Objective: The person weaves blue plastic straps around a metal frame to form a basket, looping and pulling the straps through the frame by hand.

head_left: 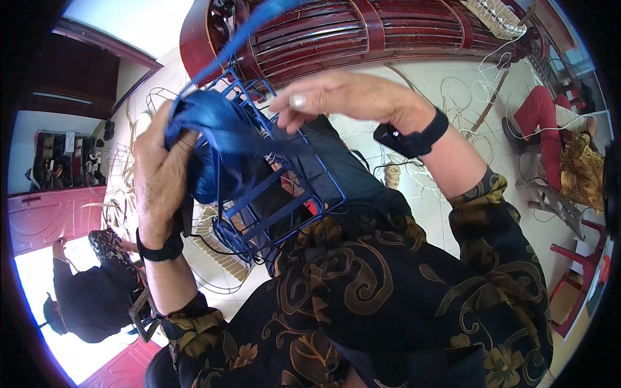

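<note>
Left hand [162,165] clamped on blue strip bundle [207,136]; right hand [343,97] open above blue wire frame [278,194]. Wrapped at top only. Lower bars left bare.

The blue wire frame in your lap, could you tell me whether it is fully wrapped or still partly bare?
Partly bare. The blue wire frame shows open gaps between its bars, while blue strip bunches under the left hand.
</note>
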